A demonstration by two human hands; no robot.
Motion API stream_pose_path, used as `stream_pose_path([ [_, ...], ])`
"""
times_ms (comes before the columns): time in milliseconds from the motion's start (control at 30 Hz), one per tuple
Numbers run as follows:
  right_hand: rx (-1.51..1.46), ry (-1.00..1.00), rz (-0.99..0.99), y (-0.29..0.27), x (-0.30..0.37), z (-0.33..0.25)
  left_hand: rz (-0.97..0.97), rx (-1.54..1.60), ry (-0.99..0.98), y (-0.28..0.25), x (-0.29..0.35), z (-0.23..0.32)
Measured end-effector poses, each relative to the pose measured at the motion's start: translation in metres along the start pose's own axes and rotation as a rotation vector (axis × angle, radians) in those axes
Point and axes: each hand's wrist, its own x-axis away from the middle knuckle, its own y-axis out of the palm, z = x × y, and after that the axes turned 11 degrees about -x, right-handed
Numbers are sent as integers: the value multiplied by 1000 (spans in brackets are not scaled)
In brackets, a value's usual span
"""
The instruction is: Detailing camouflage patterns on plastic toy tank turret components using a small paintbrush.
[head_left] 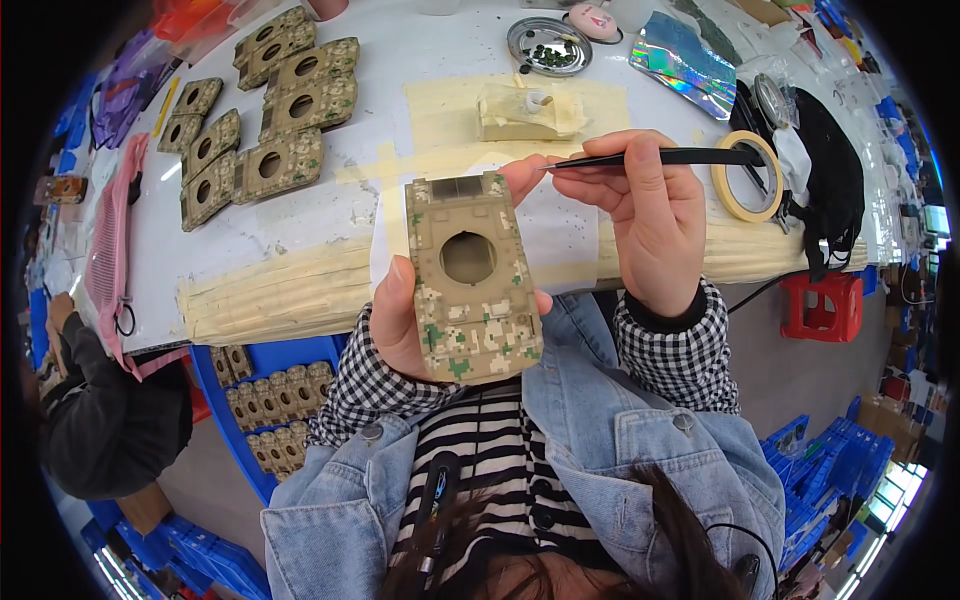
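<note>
Camouflage tank shell (472, 280) clamped in left hand (405, 325), long axis 12-to-6. Right hand (650, 215) grip closed on black tweezers (650, 157), tips aimed at 9, just off shell's top edge at 1 o'clock, above bench (300, 240).

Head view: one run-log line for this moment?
left hand: holds camouflage-patterned plastic tank hull | right hand: holds black tweezers | near: roll of tan tape

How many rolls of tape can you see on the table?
1. The roll of masking tape lies flat on the white table, just past the right hand that holds the black tweezers. More may be hidden in the clutter.
</note>
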Motion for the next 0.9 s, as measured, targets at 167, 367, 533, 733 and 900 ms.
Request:
stream_pose_path([
  [167,10,-2,-15,0,-1,0,4,63,10,-1,-1,-2],
  [367,73,-84,-62,-1,-2,-13,-114,451,-17,-15,0,-5],
  [533,191,-186,-344,7,-3,-33,-186,670,-132,-23,1,-5],
  [733,307,-209,-556,22,-7,-42,-93,684,-123,-15,1,-3],
  [900,320,-150,-579,26,-10,-43,-141,609,-144,-22,1,-4],
])
